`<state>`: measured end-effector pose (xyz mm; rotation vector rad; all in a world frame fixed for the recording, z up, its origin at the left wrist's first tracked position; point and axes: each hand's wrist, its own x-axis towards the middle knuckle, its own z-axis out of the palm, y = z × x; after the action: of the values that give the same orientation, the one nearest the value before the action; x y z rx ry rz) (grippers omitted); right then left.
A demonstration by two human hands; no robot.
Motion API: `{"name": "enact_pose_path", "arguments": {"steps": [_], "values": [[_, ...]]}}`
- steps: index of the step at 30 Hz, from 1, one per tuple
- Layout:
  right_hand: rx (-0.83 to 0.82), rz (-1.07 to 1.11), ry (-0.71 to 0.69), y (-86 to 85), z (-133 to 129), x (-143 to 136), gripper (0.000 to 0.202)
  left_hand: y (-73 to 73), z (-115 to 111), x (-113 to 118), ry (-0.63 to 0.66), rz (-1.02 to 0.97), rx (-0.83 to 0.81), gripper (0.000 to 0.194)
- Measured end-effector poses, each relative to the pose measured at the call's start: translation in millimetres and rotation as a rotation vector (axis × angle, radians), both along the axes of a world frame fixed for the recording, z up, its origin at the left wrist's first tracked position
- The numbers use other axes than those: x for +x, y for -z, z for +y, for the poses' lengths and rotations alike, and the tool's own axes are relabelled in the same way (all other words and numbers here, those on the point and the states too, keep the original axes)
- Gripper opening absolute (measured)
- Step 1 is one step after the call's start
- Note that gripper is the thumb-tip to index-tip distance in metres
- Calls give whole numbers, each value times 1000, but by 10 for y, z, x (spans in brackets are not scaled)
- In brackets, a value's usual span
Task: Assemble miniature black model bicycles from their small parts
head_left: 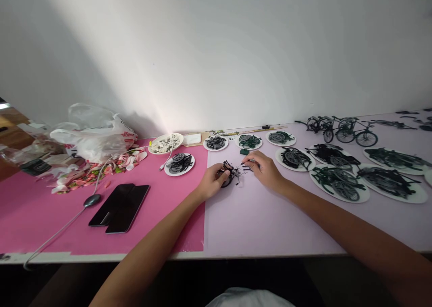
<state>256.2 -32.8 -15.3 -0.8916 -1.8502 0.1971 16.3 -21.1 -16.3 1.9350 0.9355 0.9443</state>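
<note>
My left hand (pixel 213 181) is closed around a partly built black model bicycle (pixel 228 176), its wheel toward the palm and thin frame pieces sticking out to the right. Just right of it, my right hand (pixel 266 171) pinches a small thin dark part (pixel 246 164) close to the bicycle's open end. The part's exact kind is too small to tell. A little dark green block (pixel 244 151) lies on the table beyond the fingers. Nearest behind the hands are white plates of model bicycle parts, one with black pieces (pixel 216 142) and one with green pieces (pixel 249 141).
More plates of bicycle parts (pixel 339 183) spread across the right, with several model bicycles (pixel 351 133) standing behind. On the pink left side lie two phones (pixel 123 208), a corded mouse-like device (pixel 92 200), pink-green scraps (pixel 101 172), a plastic bag (pixel 97 133) and a bowl of pale pieces (pixel 166 143).
</note>
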Motion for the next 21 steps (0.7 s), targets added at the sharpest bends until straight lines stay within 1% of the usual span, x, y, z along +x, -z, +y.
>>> {"name": "enact_pose_path", "arguments": {"steps": [5, 11, 16, 21], "values": [[-4, -24, -19, 15, -1, 0, 17, 15, 10, 1, 9, 1, -5, 46], [-19, -23, -13, 25, -9, -5, 18, -9, -10, 6, 11, -7, -22, 45], [-5, -28, -13, 11, -13, -9, 18, -23, -28, 12, 13, -27, -19, 43], [17, -28, -17, 10, -12, -10, 18, -1, -7, 13, 10, -11, -28, 44]]}}
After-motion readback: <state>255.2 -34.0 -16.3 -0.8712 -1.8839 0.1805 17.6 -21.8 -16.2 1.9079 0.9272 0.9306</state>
